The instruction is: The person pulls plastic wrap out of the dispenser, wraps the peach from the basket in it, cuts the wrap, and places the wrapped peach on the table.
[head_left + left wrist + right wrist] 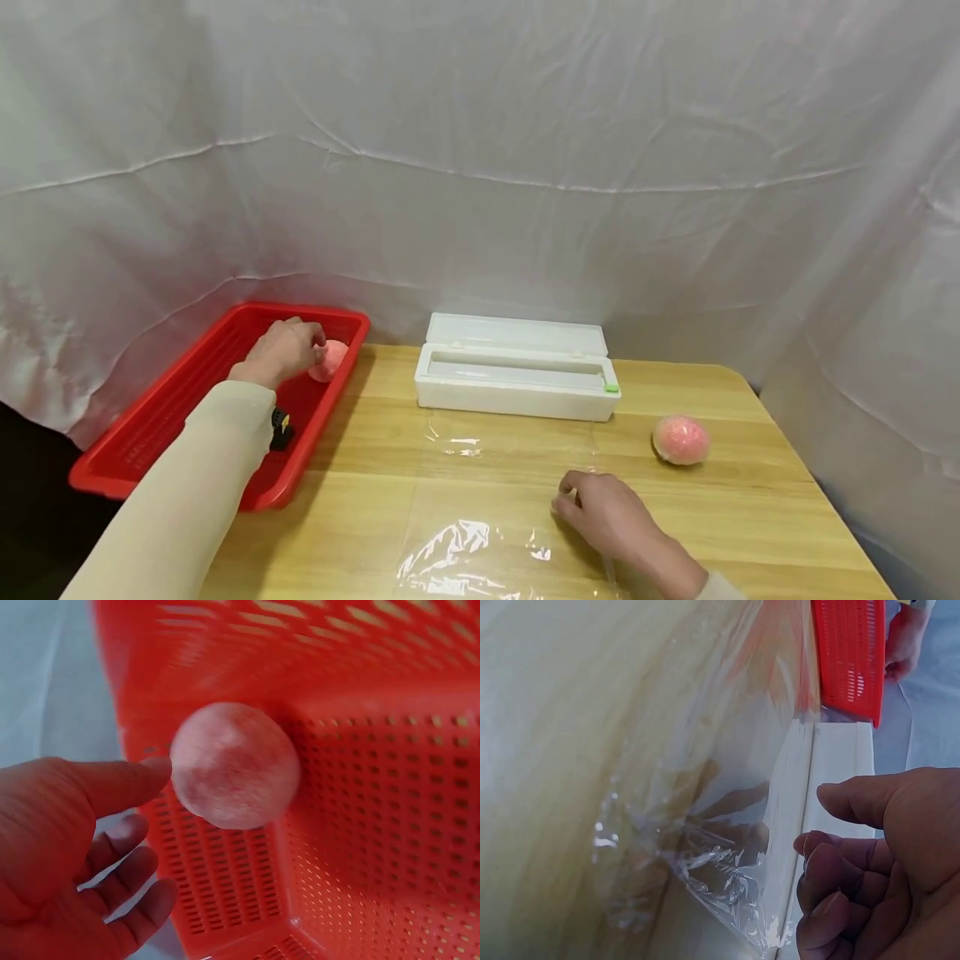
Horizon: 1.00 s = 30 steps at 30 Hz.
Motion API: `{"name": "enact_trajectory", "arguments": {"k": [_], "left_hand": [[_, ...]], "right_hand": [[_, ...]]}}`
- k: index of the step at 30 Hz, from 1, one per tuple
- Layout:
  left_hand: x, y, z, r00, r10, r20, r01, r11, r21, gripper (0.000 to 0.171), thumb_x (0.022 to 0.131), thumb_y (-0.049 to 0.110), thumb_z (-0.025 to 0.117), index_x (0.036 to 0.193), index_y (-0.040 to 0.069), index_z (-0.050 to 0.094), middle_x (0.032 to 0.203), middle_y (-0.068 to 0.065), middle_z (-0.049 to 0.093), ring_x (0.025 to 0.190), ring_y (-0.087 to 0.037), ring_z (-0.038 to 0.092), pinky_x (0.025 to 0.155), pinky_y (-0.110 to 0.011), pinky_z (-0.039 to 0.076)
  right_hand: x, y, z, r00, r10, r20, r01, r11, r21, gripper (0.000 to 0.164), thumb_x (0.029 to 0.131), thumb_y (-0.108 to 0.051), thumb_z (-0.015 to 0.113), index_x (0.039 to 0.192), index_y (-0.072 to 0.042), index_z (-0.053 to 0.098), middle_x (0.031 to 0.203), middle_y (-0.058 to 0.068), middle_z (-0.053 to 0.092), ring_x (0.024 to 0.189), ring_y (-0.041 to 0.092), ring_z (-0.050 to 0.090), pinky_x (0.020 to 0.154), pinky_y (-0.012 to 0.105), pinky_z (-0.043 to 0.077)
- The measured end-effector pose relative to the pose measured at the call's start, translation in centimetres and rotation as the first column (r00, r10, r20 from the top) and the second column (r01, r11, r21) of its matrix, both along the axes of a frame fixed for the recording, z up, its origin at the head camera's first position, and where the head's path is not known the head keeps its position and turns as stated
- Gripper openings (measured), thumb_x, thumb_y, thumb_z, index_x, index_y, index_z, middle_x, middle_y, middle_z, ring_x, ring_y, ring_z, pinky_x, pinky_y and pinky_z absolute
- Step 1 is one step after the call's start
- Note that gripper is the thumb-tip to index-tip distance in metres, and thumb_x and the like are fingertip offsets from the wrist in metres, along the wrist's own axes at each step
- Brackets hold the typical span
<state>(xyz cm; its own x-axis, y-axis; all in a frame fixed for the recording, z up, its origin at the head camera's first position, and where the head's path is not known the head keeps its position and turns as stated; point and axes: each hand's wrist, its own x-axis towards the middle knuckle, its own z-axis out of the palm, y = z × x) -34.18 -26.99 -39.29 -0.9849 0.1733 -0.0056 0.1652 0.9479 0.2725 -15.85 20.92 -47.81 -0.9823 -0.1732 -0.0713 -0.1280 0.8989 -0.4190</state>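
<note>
In the head view my left hand (pixel 288 350) reaches into the red basket (pixel 326 425) at its far right corner, beside a pink, peach-like ball (pixel 331 360). The left wrist view shows one fingertip at the edge of this ball (pixel 236 766), the other fingers loosely bent and not wrapped round it. Over the table, my right hand (pixel 606 512) hovers with loosely curled fingers at the right side of a sheet of clear cling film (pixel 465 533). Thumb and forefinger stand apart in the right wrist view, beside the film (pixel 727 855); no grip on it shows.
A white cling film dispenser (pixel 517 400) stands at the back of the wooden table (pixel 757 517), lid up, with a green slider (pixel 611 388) at its right end. Another pink ball (pixel 681 440), shiny as if wrapped, lies on the right. Grey cloth (pixel 525 233) hangs behind.
</note>
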Motion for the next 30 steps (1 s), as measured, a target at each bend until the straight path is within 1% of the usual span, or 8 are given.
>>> {"name": "enact_trajectory", "arguments": {"k": [3, 8, 11, 15, 20, 24, 27, 30], "left_hand": [[-0.4, 0.1, -0.6, 1.000, -0.021, 0.017, 0.021, 0.999, -0.026, 0.038, 0.098, 0.016, 0.064, 0.134, 0.004, 0.063, 0.128, -0.024, 0.056, 0.119, -0.047, 0.050, 0.096, -0.065, 0.051], [-0.5, 0.3, -1.2, 0.996, -0.041, 0.083, 0.046, 0.997, -0.064, 0.065, 0.096, 0.016, 0.064, 0.157, 0.007, 0.044, 0.155, -0.031, 0.039, 0.140, -0.057, 0.035, 0.106, -0.075, 0.042], [-0.5, 0.4, -1.5, 0.990, -0.058, 0.126, 0.069, 0.994, -0.086, 0.071, 0.096, 0.019, 0.066, 0.161, 0.007, 0.039, 0.162, -0.031, 0.034, 0.143, -0.058, 0.033, 0.109, -0.078, 0.037], [-0.6, 0.5, -1.9, 0.991, -0.081, 0.111, 0.094, 0.989, -0.117, 0.070, 0.096, 0.019, 0.065, 0.159, 0.003, 0.040, 0.158, -0.032, 0.039, 0.140, -0.058, 0.038, 0.113, -0.075, 0.036], [-0.6, 0.4, -2.5, 0.994, -0.011, 0.109, 0.021, 0.995, -0.097, 0.063, 0.101, 0.021, 0.057, 0.158, 0.005, 0.037, 0.152, -0.034, 0.039, 0.137, -0.056, 0.039, 0.107, -0.078, 0.039], [-0.5, 0.1, -2.9, 0.994, 0.036, 0.106, -0.027, 0.996, -0.085, 0.059, 0.100, 0.020, 0.056, 0.154, 0.007, 0.035, 0.140, -0.035, 0.039, 0.127, -0.055, 0.044, 0.099, -0.076, 0.043], [-0.6, 0.0, -3.2, 0.995, 0.036, 0.092, -0.028, 0.996, -0.080, 0.059, 0.097, 0.017, 0.061, 0.148, 0.004, 0.035, 0.134, -0.034, 0.042, 0.119, -0.053, 0.049, 0.097, -0.073, 0.045], [-0.9, 0.0, -3.5, 0.996, 0.024, 0.091, -0.017, 0.997, -0.076, 0.052, 0.097, 0.016, 0.059, 0.141, 0.001, 0.036, 0.134, -0.033, 0.045, 0.117, -0.050, 0.053, 0.101, -0.068, 0.047]], "right_hand": [[0.3, 0.1, -0.1, 1.000, 0.013, 0.009, -0.013, 1.000, -0.005, 0.014, 0.096, -0.030, 0.077, 0.101, -0.018, 0.075, 0.069, -0.011, 0.058, 0.063, 0.009, 0.052, 0.060, 0.031, 0.045], [0.6, 0.2, -0.3, 1.000, 0.018, 0.012, -0.018, 1.000, 0.006, 0.015, 0.096, -0.032, 0.077, 0.100, -0.018, 0.075, 0.068, -0.011, 0.057, 0.062, 0.008, 0.051, 0.060, 0.030, 0.044], [0.7, 0.2, -0.3, 1.000, 0.019, 0.008, -0.019, 1.000, 0.013, 0.014, 0.095, -0.032, 0.077, 0.099, -0.018, 0.074, 0.068, -0.012, 0.057, 0.063, 0.007, 0.051, 0.061, 0.030, 0.044], [0.8, 0.3, -0.2, 1.000, 0.028, -0.003, -0.028, 0.999, 0.017, 0.013, 0.095, -0.031, 0.077, 0.098, -0.018, 0.074, 0.067, -0.013, 0.057, 0.063, 0.007, 0.050, 0.061, 0.030, 0.044], [1.0, 0.4, -0.1, 0.999, 0.035, -0.017, -0.035, 0.999, 0.021, 0.013, 0.095, -0.032, 0.077, 0.097, -0.019, 0.074, 0.067, -0.014, 0.056, 0.062, 0.005, 0.050, 0.061, 0.029, 0.044], [1.1, 0.4, -0.1, 0.999, 0.038, -0.026, -0.038, 0.999, 0.022, 0.012, 0.094, -0.032, 0.078, 0.095, -0.020, 0.073, 0.066, -0.015, 0.056, 0.063, 0.005, 0.050, 0.062, 0.029, 0.044], [1.0, 0.4, -0.2, 0.999, 0.037, -0.028, -0.036, 0.999, 0.022, 0.012, 0.094, -0.032, 0.078, 0.094, -0.020, 0.073, 0.066, -0.015, 0.056, 0.063, 0.005, 0.050, 0.062, 0.030, 0.044], [1.0, 0.4, -0.3, 0.999, 0.033, -0.022, -0.033, 0.999, 0.020, 0.012, 0.095, -0.032, 0.077, 0.094, -0.020, 0.073, 0.067, -0.015, 0.056, 0.063, 0.005, 0.051, 0.062, 0.031, 0.044]]}}
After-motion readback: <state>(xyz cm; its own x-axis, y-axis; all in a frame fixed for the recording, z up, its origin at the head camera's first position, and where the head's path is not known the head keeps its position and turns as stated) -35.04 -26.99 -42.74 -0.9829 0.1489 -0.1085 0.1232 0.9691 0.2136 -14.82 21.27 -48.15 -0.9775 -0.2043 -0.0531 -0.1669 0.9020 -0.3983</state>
